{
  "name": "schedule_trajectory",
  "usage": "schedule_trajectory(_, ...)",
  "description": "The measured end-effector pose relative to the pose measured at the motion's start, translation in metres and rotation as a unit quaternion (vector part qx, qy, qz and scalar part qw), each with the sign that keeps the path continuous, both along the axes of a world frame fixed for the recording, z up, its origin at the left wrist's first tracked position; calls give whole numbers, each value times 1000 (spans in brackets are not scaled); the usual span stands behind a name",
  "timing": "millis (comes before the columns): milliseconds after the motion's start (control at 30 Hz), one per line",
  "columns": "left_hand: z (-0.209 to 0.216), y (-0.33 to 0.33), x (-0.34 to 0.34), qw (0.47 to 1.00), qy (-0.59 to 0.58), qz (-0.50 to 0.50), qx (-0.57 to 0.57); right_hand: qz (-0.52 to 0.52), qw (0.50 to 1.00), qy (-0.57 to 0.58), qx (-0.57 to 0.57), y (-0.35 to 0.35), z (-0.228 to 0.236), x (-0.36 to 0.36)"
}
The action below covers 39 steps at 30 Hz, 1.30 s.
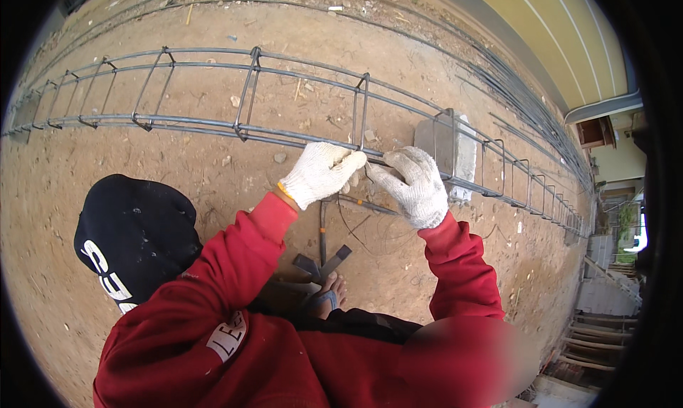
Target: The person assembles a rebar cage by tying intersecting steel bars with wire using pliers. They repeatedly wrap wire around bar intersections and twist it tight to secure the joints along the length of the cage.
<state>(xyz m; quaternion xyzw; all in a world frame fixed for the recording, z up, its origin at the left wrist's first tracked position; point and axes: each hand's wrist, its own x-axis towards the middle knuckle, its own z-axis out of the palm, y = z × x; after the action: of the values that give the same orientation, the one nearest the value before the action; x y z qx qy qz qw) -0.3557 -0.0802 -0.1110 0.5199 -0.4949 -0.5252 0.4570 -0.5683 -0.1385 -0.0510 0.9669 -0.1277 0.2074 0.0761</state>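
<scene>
Rebar cage [257,68] runs the full width of my view, bowed by the lens, in front of the worker. A grey concrete block [464,152] sits beneath it just past the right hand [415,184]; I take it as a prop, lifting the bars off the dirt so fingers can get around them.

Left hand [324,172] comes in at the near lower bars, beside a hoop. Its fingers are narrow, pinched on what looks like thin wire [367,167]. Right hand faces it, fingers curled, tips close by; whether they grip the wire I cannot tell. Meeting from both sides, I judge, lets one hand steady while the other works. Both wear white knit gloves, likely against sharp ends.

Room: bare dirt shows through the cage and beyond it. The block crowds the right wrist's outer side. Below the hands, dark bars with orange bands [322,239] and the foot [329,294] limit any downward drop. Loose long rods [526,95] lie well apart, upper right.
</scene>
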Motion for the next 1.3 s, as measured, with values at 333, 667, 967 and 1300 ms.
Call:
schedule_trajectory(333,-3,-2,-4,998,-52,16,-35,-193,975,6,109,2,-5,18)
schedule_trajectory(667,-8,-3,-4,971,-177,30,-156,-172,979,80,75,-22,2,27)
schedule_trajectory(967,-5,0,-7,978,-149,44,-139,-9,855,145,498,-99,3,21)
schedule_trajectory(1300,-3,-1,-4,955,-239,22,-175,51,892,155,422,-103,-13,47)
